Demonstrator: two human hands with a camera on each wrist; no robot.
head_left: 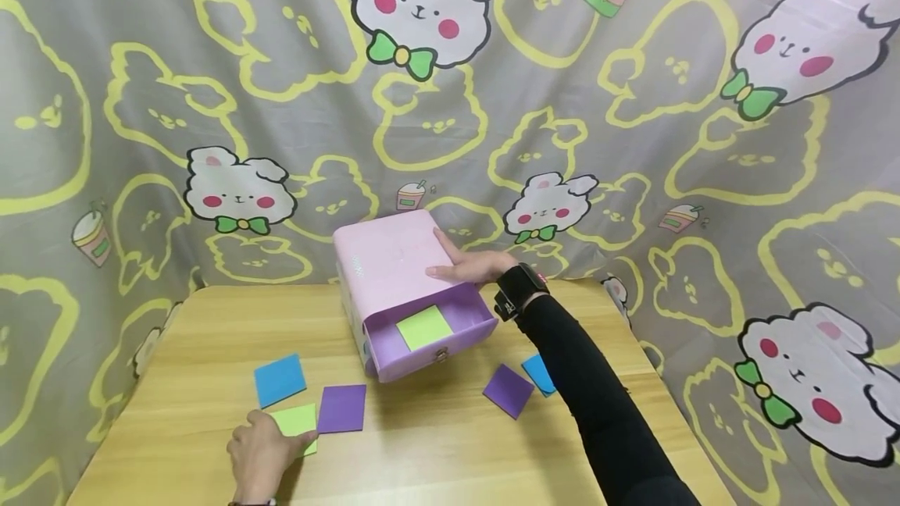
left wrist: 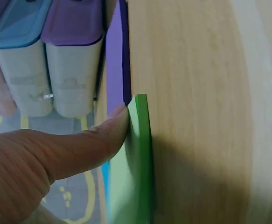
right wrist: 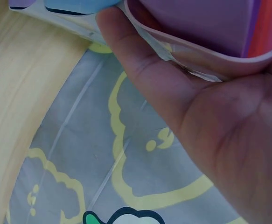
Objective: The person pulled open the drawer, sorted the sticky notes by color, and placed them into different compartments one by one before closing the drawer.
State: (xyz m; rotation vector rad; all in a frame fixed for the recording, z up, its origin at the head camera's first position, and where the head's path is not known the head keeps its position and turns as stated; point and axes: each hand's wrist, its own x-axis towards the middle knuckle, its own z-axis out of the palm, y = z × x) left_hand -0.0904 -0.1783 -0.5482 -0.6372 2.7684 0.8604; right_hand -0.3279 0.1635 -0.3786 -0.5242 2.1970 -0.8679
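Note:
My left hand is at the front left of the table, gripping a light green sticky note pad with the thumb at its edge. Beside that pad lie a purple pad and a blue pad. A small drawer unit with a pink top stands further back, turned at an angle. Its purple top drawer is pulled out, with another green pad inside. My right hand rests on the unit's right side and top edge, fingers extended.
To the right of the drawer unit lie a purple pad and a blue pad, the latter partly behind the right sleeve. A patterned curtain hangs around the back and sides of the wooden table.

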